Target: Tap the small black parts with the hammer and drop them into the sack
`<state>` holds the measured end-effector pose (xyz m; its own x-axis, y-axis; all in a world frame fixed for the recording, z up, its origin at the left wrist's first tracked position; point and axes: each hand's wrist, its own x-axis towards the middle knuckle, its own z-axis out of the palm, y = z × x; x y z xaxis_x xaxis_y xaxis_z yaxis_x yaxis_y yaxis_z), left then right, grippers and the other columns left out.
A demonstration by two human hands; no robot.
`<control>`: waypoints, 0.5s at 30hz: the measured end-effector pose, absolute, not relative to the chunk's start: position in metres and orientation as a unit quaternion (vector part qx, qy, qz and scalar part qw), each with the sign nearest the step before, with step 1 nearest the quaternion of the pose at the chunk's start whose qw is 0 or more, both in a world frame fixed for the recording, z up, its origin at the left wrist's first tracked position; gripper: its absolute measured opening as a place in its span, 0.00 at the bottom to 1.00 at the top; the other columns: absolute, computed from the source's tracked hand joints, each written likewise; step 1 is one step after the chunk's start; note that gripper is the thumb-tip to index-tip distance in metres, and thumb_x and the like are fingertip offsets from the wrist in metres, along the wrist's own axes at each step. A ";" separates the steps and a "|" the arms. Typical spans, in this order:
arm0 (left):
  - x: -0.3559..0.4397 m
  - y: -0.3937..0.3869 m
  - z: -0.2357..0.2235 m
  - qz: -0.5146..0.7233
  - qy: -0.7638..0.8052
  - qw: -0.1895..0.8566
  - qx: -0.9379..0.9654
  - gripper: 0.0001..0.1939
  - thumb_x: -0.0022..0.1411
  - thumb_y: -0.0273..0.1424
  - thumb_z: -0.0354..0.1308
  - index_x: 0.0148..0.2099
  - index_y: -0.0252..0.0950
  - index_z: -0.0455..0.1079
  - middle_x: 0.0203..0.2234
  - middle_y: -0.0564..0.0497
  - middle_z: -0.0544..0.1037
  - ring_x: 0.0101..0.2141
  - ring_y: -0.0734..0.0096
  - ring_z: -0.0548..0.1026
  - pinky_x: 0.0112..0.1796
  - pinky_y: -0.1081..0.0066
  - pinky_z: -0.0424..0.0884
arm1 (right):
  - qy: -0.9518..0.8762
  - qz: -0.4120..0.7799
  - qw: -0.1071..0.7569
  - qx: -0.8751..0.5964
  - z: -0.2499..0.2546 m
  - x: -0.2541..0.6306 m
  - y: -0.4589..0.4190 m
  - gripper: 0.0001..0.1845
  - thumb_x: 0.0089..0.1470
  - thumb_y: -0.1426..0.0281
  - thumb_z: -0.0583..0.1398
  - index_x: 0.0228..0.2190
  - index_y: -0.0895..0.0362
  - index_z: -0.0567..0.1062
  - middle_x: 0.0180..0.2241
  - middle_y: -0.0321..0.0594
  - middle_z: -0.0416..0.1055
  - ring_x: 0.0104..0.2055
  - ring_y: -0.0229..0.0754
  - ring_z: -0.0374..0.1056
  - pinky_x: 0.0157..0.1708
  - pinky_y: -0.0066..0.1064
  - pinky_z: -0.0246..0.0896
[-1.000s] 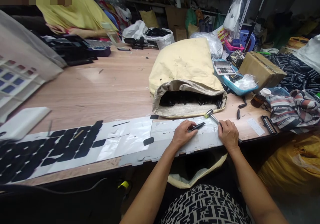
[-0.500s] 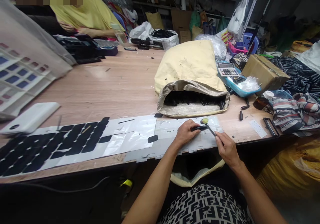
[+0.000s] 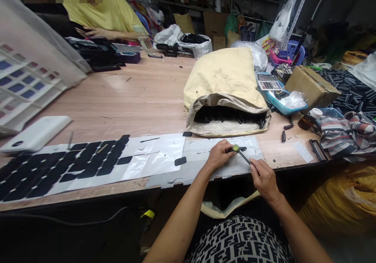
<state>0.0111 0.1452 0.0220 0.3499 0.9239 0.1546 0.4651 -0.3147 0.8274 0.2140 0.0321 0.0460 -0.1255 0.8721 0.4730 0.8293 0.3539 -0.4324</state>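
My left hand (image 3: 219,153) is closed on the end of a slim black part (image 3: 242,149), keeping it against the grey work mat (image 3: 199,168) near the table's front edge. In my right hand (image 3: 264,178) is the metal handle of a small hammer (image 3: 244,156) with a round yellow-green head. The hammer head lies over the black part, just beyond my left fingertips, and hides some of it. Whether the two touch I cannot tell. Behind my hands, a cream sack (image 3: 223,75) lies on its side, its mouth facing me, with black pieces inside.
White sheets with rows of black pads (image 3: 96,159) lie left, near a white plastic block (image 3: 37,133). At right are a calculator (image 3: 268,82) on a blue basket (image 3: 286,105), a carton (image 3: 313,86), a bottle (image 3: 310,118) and a striped cloth (image 3: 349,137). A person in yellow sits across the table.
The hammer head has come down and left, from above the black part onto or close over it. My right hand moved slightly left; my left hand keeps its place.
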 end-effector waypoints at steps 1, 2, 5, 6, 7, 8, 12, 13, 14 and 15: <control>0.011 0.145 0.022 0.326 0.469 0.351 0.742 0.06 0.58 0.31 0.62 0.38 0.42 0.80 0.31 0.53 0.72 0.37 0.67 0.71 0.40 0.68 0.68 | -0.744 0.034 0.350 -0.568 0.047 0.214 0.032 0.18 0.67 0.69 0.52 0.51 0.55 0.76 0.35 0.43 0.76 0.39 0.42 0.73 0.43 0.34 0.72; 0.011 0.145 0.021 0.328 0.471 0.351 0.740 0.07 0.58 0.31 0.63 0.40 0.43 0.80 0.32 0.53 0.72 0.37 0.67 0.72 0.41 0.68 0.68 | -0.740 0.035 0.358 -0.569 0.047 0.215 0.031 0.18 0.66 0.69 0.52 0.51 0.54 0.76 0.36 0.44 0.76 0.39 0.42 0.74 0.44 0.34 0.72; 0.012 0.146 0.020 0.331 0.474 0.352 0.736 0.10 0.57 0.31 0.64 0.42 0.43 0.80 0.33 0.53 0.74 0.37 0.67 0.73 0.41 0.67 0.69 | -0.734 0.029 0.360 -0.575 0.046 0.218 0.030 0.18 0.66 0.69 0.52 0.51 0.54 0.77 0.38 0.44 0.77 0.40 0.42 0.74 0.44 0.35 0.72; 0.012 0.146 0.020 0.332 0.475 0.351 0.735 0.10 0.57 0.31 0.64 0.42 0.43 0.80 0.33 0.53 0.74 0.37 0.67 0.73 0.41 0.67 0.69 | -0.734 0.027 0.355 -0.579 0.045 0.220 0.029 0.17 0.66 0.69 0.52 0.50 0.54 0.77 0.37 0.43 0.77 0.40 0.42 0.75 0.44 0.34 0.72; 0.012 0.146 0.019 0.333 0.475 0.351 0.735 0.10 0.57 0.31 0.64 0.43 0.43 0.80 0.33 0.52 0.74 0.37 0.67 0.73 0.41 0.67 0.69 | -0.733 0.028 0.349 -0.583 0.045 0.221 0.029 0.17 0.66 0.69 0.53 0.50 0.54 0.77 0.37 0.43 0.77 0.40 0.42 0.75 0.43 0.34 0.72; 0.012 0.146 0.019 0.333 0.475 0.350 0.735 0.10 0.57 0.31 0.64 0.43 0.43 0.80 0.33 0.52 0.74 0.37 0.67 0.73 0.41 0.67 0.69 | -0.731 0.031 0.346 -0.587 0.044 0.222 0.028 0.17 0.66 0.69 0.53 0.49 0.54 0.78 0.36 0.43 0.77 0.39 0.42 0.75 0.43 0.33 0.72; 0.012 0.147 0.019 0.331 0.474 0.350 0.737 0.10 0.57 0.31 0.64 0.42 0.41 0.80 0.34 0.52 0.75 0.38 0.66 0.73 0.41 0.67 0.69 | -0.714 0.048 0.357 -0.601 0.046 0.228 0.030 0.16 0.66 0.68 0.53 0.48 0.54 0.78 0.37 0.42 0.77 0.40 0.42 0.74 0.44 0.33 0.70; 0.012 0.147 0.019 0.330 0.473 0.349 0.739 0.10 0.57 0.30 0.64 0.42 0.41 0.80 0.34 0.52 0.75 0.38 0.66 0.73 0.41 0.67 0.69 | -0.709 0.045 0.360 -0.605 0.046 0.230 0.033 0.16 0.66 0.68 0.53 0.48 0.54 0.77 0.37 0.42 0.77 0.40 0.42 0.74 0.44 0.33 0.70; 0.011 0.146 0.020 0.330 0.471 0.348 0.740 0.09 0.57 0.30 0.64 0.42 0.41 0.80 0.34 0.52 0.75 0.38 0.66 0.73 0.41 0.67 0.68 | -0.704 0.037 0.360 -0.611 0.047 0.233 0.036 0.16 0.66 0.68 0.53 0.48 0.55 0.77 0.38 0.43 0.76 0.40 0.42 0.73 0.44 0.33 0.69; 0.011 0.146 0.021 0.329 0.470 0.346 0.742 0.09 0.57 0.30 0.64 0.42 0.40 0.80 0.34 0.51 0.75 0.38 0.66 0.73 0.41 0.67 0.68 | -0.701 0.024 0.357 -0.618 0.047 0.236 0.041 0.16 0.66 0.67 0.52 0.49 0.55 0.77 0.38 0.43 0.76 0.41 0.42 0.73 0.44 0.33 0.68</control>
